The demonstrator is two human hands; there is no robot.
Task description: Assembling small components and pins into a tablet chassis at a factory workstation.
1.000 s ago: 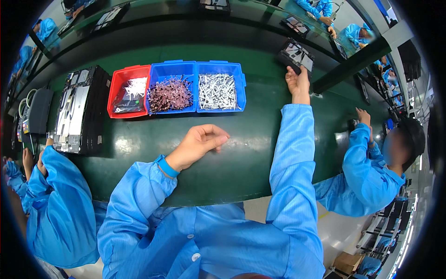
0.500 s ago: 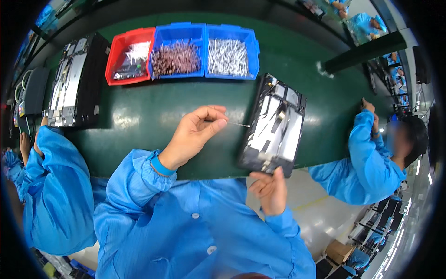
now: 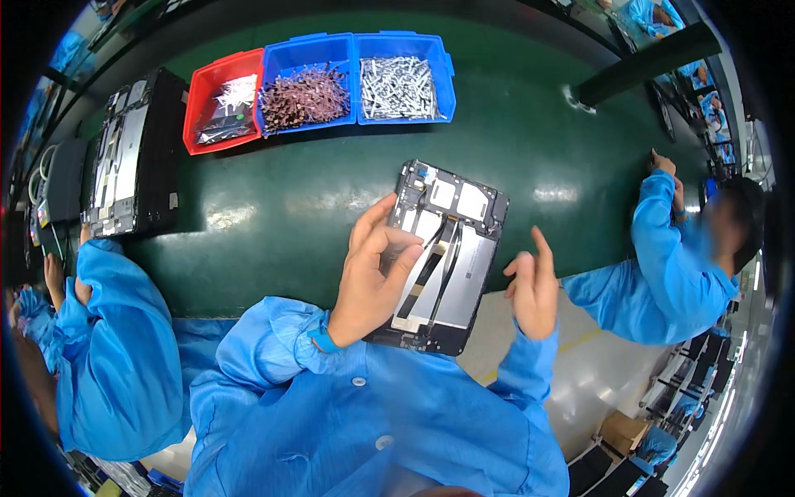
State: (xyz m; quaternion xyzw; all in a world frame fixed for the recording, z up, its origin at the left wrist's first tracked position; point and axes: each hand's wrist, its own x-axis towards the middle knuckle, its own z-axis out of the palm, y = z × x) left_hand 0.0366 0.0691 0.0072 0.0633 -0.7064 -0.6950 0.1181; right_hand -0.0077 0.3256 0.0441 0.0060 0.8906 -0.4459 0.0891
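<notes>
An opened tablet (image 3: 469, 269), its silver battery, black ribbon cables and boards showing, is tilted over the table's front edge. My left hand (image 3: 370, 277) grips its left edge, fingers behind it and thumb in front. My left fingertips are partly hidden behind the tablet. Just off the tablet's right side, my right hand (image 3: 534, 294) is apart from it, index finger stretched out, and holds nothing I can see.
On the green table (image 3: 273, 199), a red bin (image 3: 192, 137) and two blue bins, the middle one (image 3: 308, 50) and the right one (image 3: 447, 83), hold small parts. Stacked tablets (image 3: 137, 157) stand at left. Co-workers in blue sit on both sides, the right one's sleeve (image 3: 654, 215) on the table.
The tablet has swung left and nearer to me. My left hand has moved right onto its edge; the thin silver strand it pinched no longer shows. My right hand has let go of the tablet.
</notes>
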